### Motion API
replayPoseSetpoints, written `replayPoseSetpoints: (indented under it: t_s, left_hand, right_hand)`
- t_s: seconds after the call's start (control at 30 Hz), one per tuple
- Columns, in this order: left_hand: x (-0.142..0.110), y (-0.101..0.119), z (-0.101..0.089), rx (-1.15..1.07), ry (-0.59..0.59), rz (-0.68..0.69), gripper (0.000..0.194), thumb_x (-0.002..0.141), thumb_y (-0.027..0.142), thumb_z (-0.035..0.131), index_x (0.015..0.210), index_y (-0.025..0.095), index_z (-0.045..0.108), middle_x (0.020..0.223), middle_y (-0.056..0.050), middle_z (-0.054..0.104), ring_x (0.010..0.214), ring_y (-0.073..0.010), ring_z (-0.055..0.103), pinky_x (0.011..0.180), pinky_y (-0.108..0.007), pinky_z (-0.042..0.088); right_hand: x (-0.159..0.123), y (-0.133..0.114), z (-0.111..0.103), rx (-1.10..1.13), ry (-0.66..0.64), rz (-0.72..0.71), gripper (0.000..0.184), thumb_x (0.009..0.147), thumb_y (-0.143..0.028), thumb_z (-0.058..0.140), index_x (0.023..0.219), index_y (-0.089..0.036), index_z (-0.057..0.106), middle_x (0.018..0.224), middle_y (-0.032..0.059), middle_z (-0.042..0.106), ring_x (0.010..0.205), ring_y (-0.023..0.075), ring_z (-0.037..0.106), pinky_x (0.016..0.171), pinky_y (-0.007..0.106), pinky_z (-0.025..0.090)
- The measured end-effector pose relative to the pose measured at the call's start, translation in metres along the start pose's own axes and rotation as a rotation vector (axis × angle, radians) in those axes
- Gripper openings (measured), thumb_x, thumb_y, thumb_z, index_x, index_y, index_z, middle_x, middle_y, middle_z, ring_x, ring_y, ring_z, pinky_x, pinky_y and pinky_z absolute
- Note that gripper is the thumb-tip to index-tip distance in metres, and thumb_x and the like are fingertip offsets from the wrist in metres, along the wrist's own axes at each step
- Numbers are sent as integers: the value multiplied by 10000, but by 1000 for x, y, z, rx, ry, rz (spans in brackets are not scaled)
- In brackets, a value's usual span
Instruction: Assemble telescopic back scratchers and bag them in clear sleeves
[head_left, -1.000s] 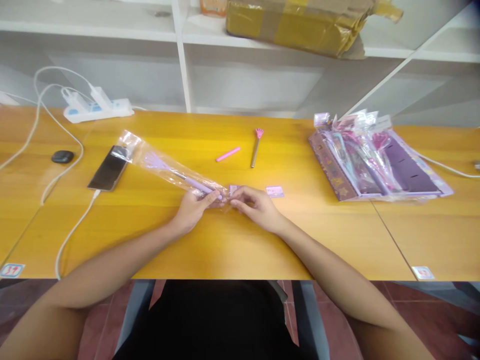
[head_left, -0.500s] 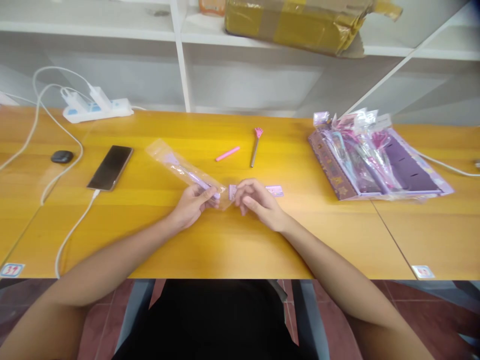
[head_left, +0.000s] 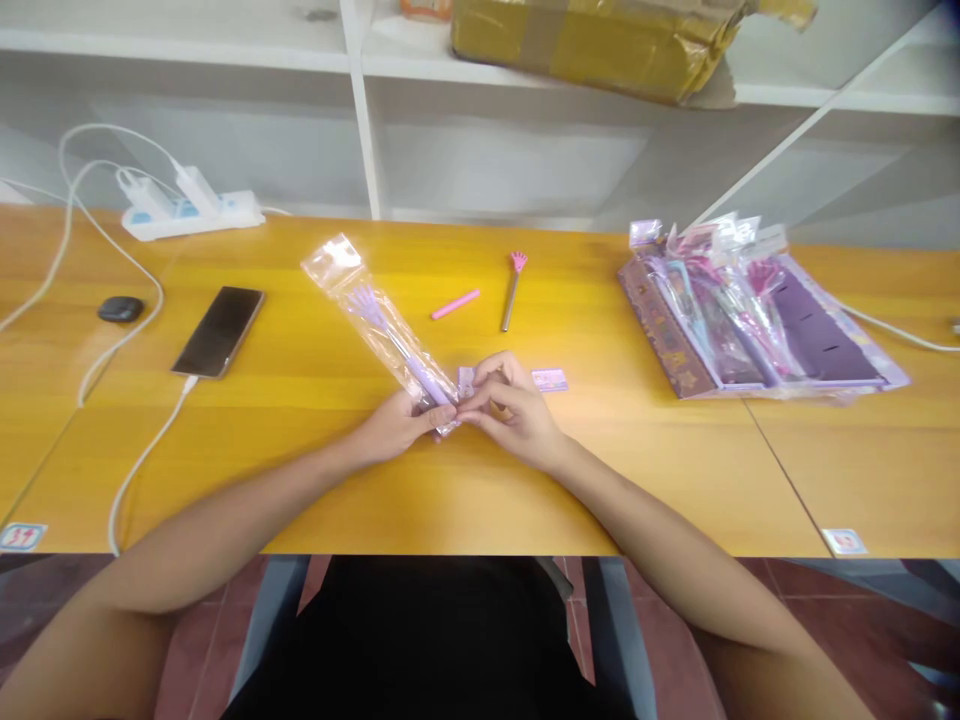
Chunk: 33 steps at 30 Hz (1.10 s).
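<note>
A lilac back scratcher (head_left: 425, 377) with a hand-shaped tip lies inside a clear plastic bag (head_left: 335, 262). My left hand (head_left: 397, 425) grips it through the bag near the handle end, thumb on top. At that same lower end, the fingertips of my right hand (head_left: 517, 415) are pinched together against the bag. What exactly they pinch is too small to make out. Small purple printed cards lie partly behind my right hand, one card (head_left: 550, 380) showing to its right. Beyond the hands are a pink hand-tipped metal rod (head_left: 512, 290) and a loose pink tube (head_left: 455, 305).
On the right stands a purple display box (head_left: 832, 345) with several bagged back scratchers. A phone (head_left: 219, 332) on a white cable, a black earbud case (head_left: 121, 309) and a power strip (head_left: 193, 215) are at the left. A taped carton (head_left: 585, 45) sits on the shelf above.
The bagged back scratcher has turned more upright, its hand tip now clearer. My right hand has moved left, and its fingertips have closed at the bag's lower end.
</note>
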<state>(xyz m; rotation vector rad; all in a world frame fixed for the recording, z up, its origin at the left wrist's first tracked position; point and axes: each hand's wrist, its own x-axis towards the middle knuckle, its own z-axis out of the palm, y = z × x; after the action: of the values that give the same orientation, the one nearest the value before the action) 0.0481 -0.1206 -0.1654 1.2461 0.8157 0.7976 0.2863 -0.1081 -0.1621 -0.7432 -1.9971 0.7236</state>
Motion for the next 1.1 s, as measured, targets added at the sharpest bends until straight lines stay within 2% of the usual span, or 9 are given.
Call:
replayPoseSetpoints:
  t_s: [0.1,0.27,0.4,0.53,0.6,0.7,0.9,1.0,1.1]
  left_hand:
    - [-1,0,0,-41,-14,-4,488,935,679,802,961,194,767,807,-51,712,724,-206,673,683,-328,568]
    - [-3,3,-2,88,-95,25,318,917,487,878,999,210,746,822,-18,682,738,-183,630,702,-301,526]
    - [-2,3,-4,142,-139,33,289,935,457,852,1053,212,751,851,-21,688,766,-190,636,717,-303,524]
    - [0,3,-5,156,-184,5,282,972,463,804,1032,196,739,831,-21,673,723,-175,624,684,-301,531]
    - [0,2,-4,147,-179,-4,275,979,452,798,1028,191,726,828,-23,673,713,-170,627,676,-299,538]
    - [-1,0,-2,104,-180,-6,271,996,427,788,1091,183,717,878,-39,702,735,-165,647,698,-304,557]
    - [-3,-7,-2,65,-217,56,386,992,440,819,1255,185,696,1210,-133,763,1084,-257,743,928,-402,610]
    - [-5,-6,-4,141,-117,95,408,1007,518,791,1234,189,709,1178,-116,767,1067,-260,731,959,-407,596]
    - [-3,-6,-10,194,153,144,474,1025,636,718,1169,185,720,1109,-86,761,1020,-250,705,949,-386,580]
  right_hand:
    - [2,-2,0,0,-8,15,157,1033,-400,797,967,-259,819,1176,113,632,1129,273,658,984,479,614]
    - [7,-7,-2,94,-43,44,211,1018,-428,818,919,-247,775,1177,107,661,1153,271,681,1041,481,596]
    - [7,-6,-2,207,-68,184,426,925,-570,891,824,-234,650,1057,87,691,984,239,690,904,424,615]
    - [5,0,1,421,-111,409,465,886,-609,916,1034,-247,665,916,22,693,801,182,676,749,344,600]
    - [4,3,2,498,-111,462,518,858,-587,944,1138,-248,670,891,1,687,785,169,669,736,326,598]
    - [5,5,1,574,-130,512,563,822,-535,980,1188,-240,670,886,-9,687,760,152,660,688,299,599]
    - [7,5,-3,684,-204,610,502,827,-485,984,1120,-228,668,846,-24,687,700,131,668,576,242,565]
    - [6,4,-6,671,-251,646,492,842,-523,963,1133,-217,710,861,-7,710,713,140,676,577,246,552]
    - [5,0,-9,632,-372,651,430,908,-574,891,1061,-190,773,889,24,733,732,141,659,620,263,539]
